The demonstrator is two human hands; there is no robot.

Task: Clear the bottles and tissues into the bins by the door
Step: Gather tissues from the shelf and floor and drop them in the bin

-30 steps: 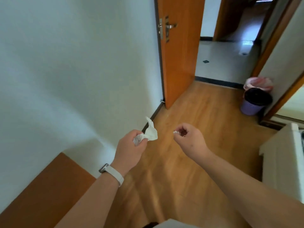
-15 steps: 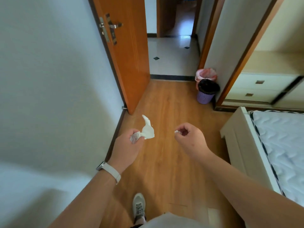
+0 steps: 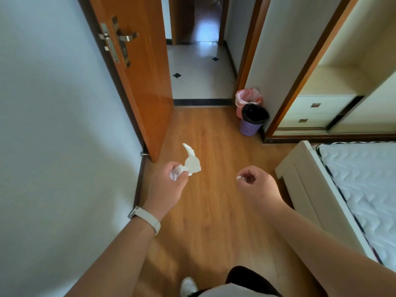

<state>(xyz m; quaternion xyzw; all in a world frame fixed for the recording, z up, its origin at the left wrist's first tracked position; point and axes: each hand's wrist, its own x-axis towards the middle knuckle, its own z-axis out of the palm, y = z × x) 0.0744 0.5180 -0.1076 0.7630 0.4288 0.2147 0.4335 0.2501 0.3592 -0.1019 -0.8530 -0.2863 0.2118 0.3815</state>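
Over wood floor, near open door: left hand grips crumpled tissue, most sticking up past fingers. Right hand curled round a white scrap, only a tip showing. Purple bin w/ black liner and pink bin touching, well ahead by doorway.

Head-worn view, forward and down
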